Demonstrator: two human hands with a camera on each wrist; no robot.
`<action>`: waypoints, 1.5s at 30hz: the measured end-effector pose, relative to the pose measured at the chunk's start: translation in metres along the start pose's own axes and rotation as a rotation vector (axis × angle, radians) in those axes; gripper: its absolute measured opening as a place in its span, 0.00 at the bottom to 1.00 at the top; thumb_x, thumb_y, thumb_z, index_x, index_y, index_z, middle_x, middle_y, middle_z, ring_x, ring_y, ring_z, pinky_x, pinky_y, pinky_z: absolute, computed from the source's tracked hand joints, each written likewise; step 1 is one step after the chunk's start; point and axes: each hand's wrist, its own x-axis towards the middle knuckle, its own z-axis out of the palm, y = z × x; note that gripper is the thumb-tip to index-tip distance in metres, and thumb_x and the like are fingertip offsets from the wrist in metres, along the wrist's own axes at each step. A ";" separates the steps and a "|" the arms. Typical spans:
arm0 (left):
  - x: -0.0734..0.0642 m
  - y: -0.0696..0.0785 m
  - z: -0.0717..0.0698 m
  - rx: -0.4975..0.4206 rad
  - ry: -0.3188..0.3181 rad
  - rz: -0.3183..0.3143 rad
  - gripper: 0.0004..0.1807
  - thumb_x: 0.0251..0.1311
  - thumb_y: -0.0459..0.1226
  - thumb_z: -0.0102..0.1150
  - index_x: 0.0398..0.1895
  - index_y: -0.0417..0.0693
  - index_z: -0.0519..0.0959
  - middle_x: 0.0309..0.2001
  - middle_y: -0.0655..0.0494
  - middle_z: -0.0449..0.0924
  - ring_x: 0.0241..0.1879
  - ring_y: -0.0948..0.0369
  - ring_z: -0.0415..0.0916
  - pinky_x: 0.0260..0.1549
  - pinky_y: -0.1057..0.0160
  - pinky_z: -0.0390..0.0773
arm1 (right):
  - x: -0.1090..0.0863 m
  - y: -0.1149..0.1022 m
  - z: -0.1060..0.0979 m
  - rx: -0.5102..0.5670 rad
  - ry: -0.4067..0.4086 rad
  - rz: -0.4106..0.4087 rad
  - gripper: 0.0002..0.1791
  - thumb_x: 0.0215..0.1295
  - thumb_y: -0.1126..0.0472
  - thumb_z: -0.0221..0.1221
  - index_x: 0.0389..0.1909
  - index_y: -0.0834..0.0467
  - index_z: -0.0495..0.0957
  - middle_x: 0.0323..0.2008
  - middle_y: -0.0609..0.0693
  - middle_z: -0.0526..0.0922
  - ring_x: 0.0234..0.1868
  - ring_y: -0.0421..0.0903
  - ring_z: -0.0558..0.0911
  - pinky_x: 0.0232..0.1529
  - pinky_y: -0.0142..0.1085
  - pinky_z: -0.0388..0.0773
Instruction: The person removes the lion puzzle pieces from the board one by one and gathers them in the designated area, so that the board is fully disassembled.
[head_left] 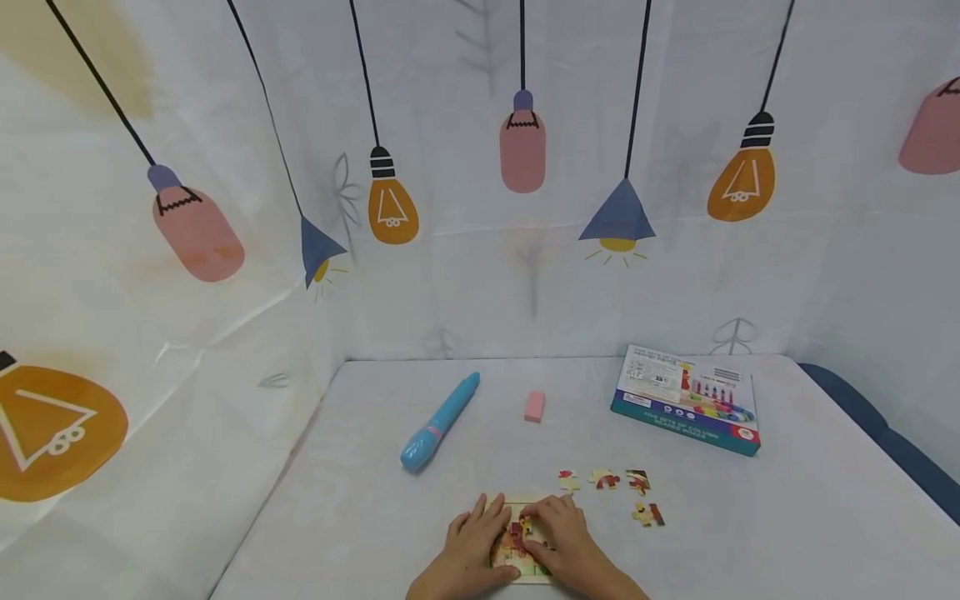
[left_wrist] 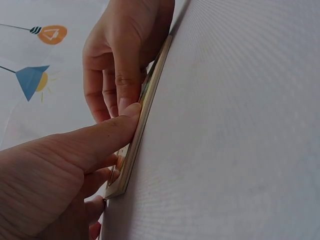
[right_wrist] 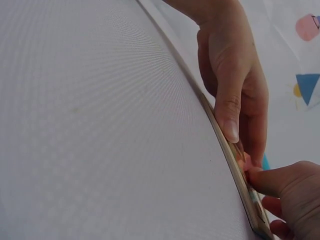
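A small jigsaw puzzle in a wooden tray (head_left: pixel 534 578) lies on the table between the two hands, partly filled with coloured pieces. My left hand (head_left: pixel 471 546) rests along its left side, fingers extended, the thumb on the near edge; the left wrist view shows that thumb (left_wrist: pixel 107 132) lying along the tray's rim. Over the right part of the tray, my right hand (head_left: pixel 572 542) pinches a yellow and red jigsaw piece (head_left: pixel 527 526) between thumb and fingers, low against the puzzle. In the right wrist view the right thumb (right_wrist: pixel 275 179) reaches in over the tray; the hands cover much of the picture.
Several loose jigsaw pieces (head_left: pixel 604 479) lie beyond and right of the tray. Farther back are a blue pen-shaped toy (head_left: pixel 441 422), a pink block (head_left: pixel 534 407) and a flat printed box (head_left: pixel 686 400). A lamp-patterned curtain (head_left: pixel 465 292) hangs behind the white table (head_left: pixel 337 500).
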 end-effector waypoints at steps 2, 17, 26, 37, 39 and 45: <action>0.000 0.001 0.000 0.006 -0.003 -0.006 0.45 0.49 0.59 0.57 0.67 0.47 0.60 0.70 0.53 0.51 0.69 0.47 0.41 0.57 0.42 0.49 | 0.000 0.000 -0.001 0.017 -0.009 0.013 0.16 0.58 0.50 0.60 0.46 0.49 0.73 0.43 0.40 0.73 0.41 0.39 0.64 0.41 0.40 0.61; 0.000 -0.002 0.001 0.021 -0.019 0.014 0.39 0.57 0.59 0.49 0.68 0.50 0.59 0.70 0.53 0.50 0.69 0.48 0.40 0.57 0.41 0.49 | 0.001 0.000 -0.003 0.121 -0.002 0.052 0.16 0.55 0.53 0.64 0.42 0.48 0.72 0.35 0.36 0.73 0.33 0.35 0.66 0.35 0.33 0.65; -0.003 -0.001 0.000 0.021 -0.023 0.018 0.39 0.59 0.58 0.48 0.69 0.50 0.57 0.71 0.53 0.48 0.69 0.49 0.39 0.58 0.42 0.47 | 0.000 0.001 -0.005 0.172 0.047 -0.002 0.14 0.55 0.55 0.64 0.37 0.51 0.70 0.31 0.36 0.72 0.30 0.35 0.67 0.33 0.30 0.68; -0.001 0.000 0.000 -0.014 -0.026 -0.011 0.39 0.58 0.57 0.50 0.69 0.49 0.58 0.71 0.53 0.48 0.70 0.50 0.38 0.59 0.43 0.45 | -0.001 0.010 -0.007 0.309 0.153 0.047 0.09 0.61 0.51 0.57 0.36 0.50 0.71 0.27 0.38 0.75 0.26 0.34 0.71 0.27 0.29 0.70; -0.002 0.000 -0.001 -0.010 -0.026 -0.007 0.39 0.58 0.57 0.50 0.69 0.49 0.58 0.71 0.53 0.48 0.70 0.49 0.38 0.59 0.42 0.46 | 0.000 0.011 -0.010 0.311 0.191 0.093 0.07 0.61 0.53 0.58 0.36 0.50 0.72 0.27 0.38 0.75 0.27 0.36 0.72 0.29 0.29 0.70; -0.003 0.001 -0.002 0.001 -0.022 -0.002 0.38 0.57 0.57 0.51 0.68 0.51 0.58 0.71 0.55 0.49 0.69 0.50 0.40 0.58 0.43 0.47 | 0.001 0.011 -0.022 0.289 0.274 0.214 0.08 0.58 0.64 0.61 0.35 0.49 0.74 0.26 0.36 0.76 0.28 0.36 0.73 0.31 0.29 0.70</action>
